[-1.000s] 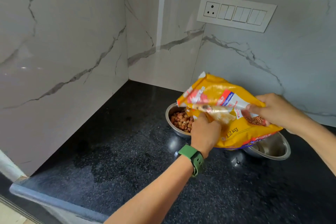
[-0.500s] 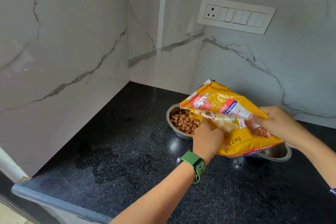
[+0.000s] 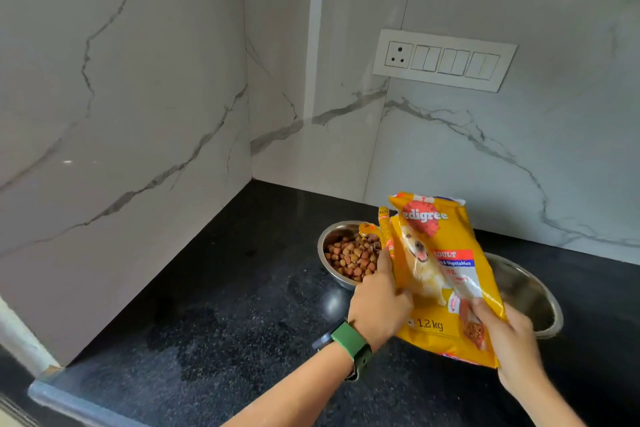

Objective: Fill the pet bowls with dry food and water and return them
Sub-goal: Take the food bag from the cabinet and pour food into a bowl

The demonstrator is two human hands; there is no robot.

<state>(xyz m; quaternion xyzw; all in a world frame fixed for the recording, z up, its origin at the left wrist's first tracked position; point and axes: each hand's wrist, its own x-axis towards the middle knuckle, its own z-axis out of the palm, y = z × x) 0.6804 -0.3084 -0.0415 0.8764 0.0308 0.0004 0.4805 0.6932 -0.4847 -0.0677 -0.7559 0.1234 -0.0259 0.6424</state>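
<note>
The left hand (image 3: 379, 302), with a green watch (image 3: 351, 350) on its wrist, grips the left edge of a yellow dog food bag (image 3: 446, 281), and the right hand (image 3: 509, 336) pinches the bag's lower right corner. The bag stands almost upright above the black counter (image 3: 214, 340), and it shows a happy dog, red letters and "1.2 kg". Just behind the left hand sits a shiny metal bowl (image 3: 332, 236) full of brown kibble (image 3: 349, 256), and a second metal bowl (image 3: 530, 295) peeks out from behind the bag on the right.
</note>
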